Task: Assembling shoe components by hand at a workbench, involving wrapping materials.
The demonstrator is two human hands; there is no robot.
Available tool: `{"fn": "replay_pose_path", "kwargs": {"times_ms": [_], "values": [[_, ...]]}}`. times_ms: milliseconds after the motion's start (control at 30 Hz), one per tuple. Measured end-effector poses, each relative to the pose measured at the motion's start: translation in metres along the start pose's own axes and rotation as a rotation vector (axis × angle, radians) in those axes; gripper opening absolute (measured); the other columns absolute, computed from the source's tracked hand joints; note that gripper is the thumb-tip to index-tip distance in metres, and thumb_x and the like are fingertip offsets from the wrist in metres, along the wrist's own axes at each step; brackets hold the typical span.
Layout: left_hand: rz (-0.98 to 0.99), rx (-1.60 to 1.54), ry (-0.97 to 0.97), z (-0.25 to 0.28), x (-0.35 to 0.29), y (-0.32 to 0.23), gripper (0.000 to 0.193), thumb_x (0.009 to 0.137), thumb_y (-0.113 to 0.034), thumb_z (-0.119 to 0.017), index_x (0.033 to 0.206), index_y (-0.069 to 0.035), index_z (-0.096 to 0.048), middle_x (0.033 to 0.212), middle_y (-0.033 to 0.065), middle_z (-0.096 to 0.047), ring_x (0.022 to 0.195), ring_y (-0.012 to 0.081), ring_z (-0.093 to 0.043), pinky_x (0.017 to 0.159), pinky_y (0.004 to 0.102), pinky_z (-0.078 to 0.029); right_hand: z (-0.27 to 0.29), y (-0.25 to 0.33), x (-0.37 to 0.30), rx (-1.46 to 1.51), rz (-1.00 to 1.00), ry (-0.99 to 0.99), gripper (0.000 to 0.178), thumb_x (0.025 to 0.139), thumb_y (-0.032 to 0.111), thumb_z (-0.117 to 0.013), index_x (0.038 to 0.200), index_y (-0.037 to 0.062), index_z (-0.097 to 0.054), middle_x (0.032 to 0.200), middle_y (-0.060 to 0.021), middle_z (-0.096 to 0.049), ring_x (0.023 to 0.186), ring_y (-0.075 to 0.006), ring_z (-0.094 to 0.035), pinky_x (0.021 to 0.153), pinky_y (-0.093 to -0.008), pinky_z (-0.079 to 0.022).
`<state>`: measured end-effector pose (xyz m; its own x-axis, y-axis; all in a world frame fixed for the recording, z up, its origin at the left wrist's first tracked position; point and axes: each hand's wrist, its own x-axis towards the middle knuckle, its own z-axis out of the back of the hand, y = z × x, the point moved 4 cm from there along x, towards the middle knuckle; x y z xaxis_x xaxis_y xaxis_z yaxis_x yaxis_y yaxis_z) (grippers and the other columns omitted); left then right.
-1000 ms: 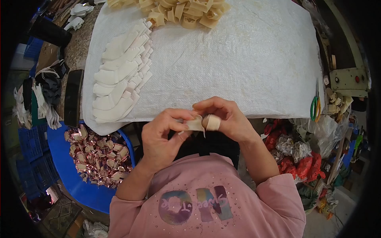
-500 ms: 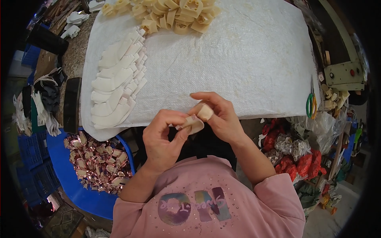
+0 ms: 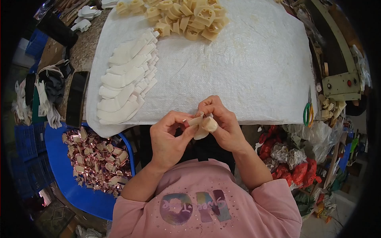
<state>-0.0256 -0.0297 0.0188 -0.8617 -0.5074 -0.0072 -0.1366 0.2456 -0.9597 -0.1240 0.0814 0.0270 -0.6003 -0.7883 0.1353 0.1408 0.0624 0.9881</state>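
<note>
In front of my chest both hands work close together on a small cream curved piece (image 3: pixel 200 133) with a thin flap. My left hand (image 3: pixel 168 137) pinches the flap between thumb and fingers. My right hand (image 3: pixel 224 127) closes on the piece from the other side. At its thumb tip sits a rounded beige cap (image 3: pixel 210 124); I cannot tell whether it is worn or held. Beyond my left hand, overlapping white curved cutouts (image 3: pixel 123 77) lie in a long row. Hollow tan moulded pieces (image 3: pixel 190 18) are heaped at the far edge.
A white woven sheet (image 3: pixel 246 71) covers the table. At left are a blue tub (image 3: pixel 85 198) of shiny pinkish pieces (image 3: pixel 99 160) and a black phone (image 3: pixel 77 99). Scissors (image 3: pixel 308 113) hang at the right edge, above red bundles (image 3: pixel 301 174). A pale green machine (image 3: pixel 342 85) stands right.
My hands have drawn together. The cream piece has turned and now lies against the beige cap at my right thumb. The whole view has shifted slightly.
</note>
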Motion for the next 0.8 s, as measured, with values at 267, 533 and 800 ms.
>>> {"fn": "replay_pose_path", "kwargs": {"times_ms": [267,533,800], "values": [[-0.310,0.466,0.004,0.003,-0.006,-0.021,0.016,0.083,-0.013,-0.068,0.090,0.000,-0.062,0.103,0.0112,-0.054,0.086,0.0132,-0.053,0.072,0.0247,-0.045,-0.009,0.017,-0.003,-0.486,0.323,-0.134,0.014,0.085,0.019,-0.062,0.080,0.0069,-0.055,0.090,-0.0054,-0.051,0.085,-0.0195,-0.044,0.078,-0.0307,-0.034],[-0.653,0.601,0.086,0.009,-0.011,-0.029,0.007,0.079,-0.006,-0.070,0.085,-0.007,-0.066,0.104,0.0109,-0.050,0.090,0.0199,-0.048,0.072,0.0273,-0.040,-0.005,0.008,0.005,0.347,-0.412,0.171,0.037,0.080,0.015,-0.070,0.113,0.0019,-0.058,0.098,-0.0076,-0.062,0.091,-0.0184,-0.057,0.082,-0.0344,-0.046],[-0.238,0.199,0.192,0.002,-0.005,-0.015,0.050,0.090,-0.035,-0.052,0.129,-0.003,-0.049,0.106,0.0113,-0.056,0.093,0.0164,-0.051,0.071,0.0251,-0.040,0.010,0.043,-0.005,-0.288,0.341,0.043,0.046,0.071,0.008,-0.074,0.114,0.0048,-0.057,0.099,-0.0082,-0.065,0.082,-0.0233,-0.059,0.075,-0.0342,-0.048]]}}
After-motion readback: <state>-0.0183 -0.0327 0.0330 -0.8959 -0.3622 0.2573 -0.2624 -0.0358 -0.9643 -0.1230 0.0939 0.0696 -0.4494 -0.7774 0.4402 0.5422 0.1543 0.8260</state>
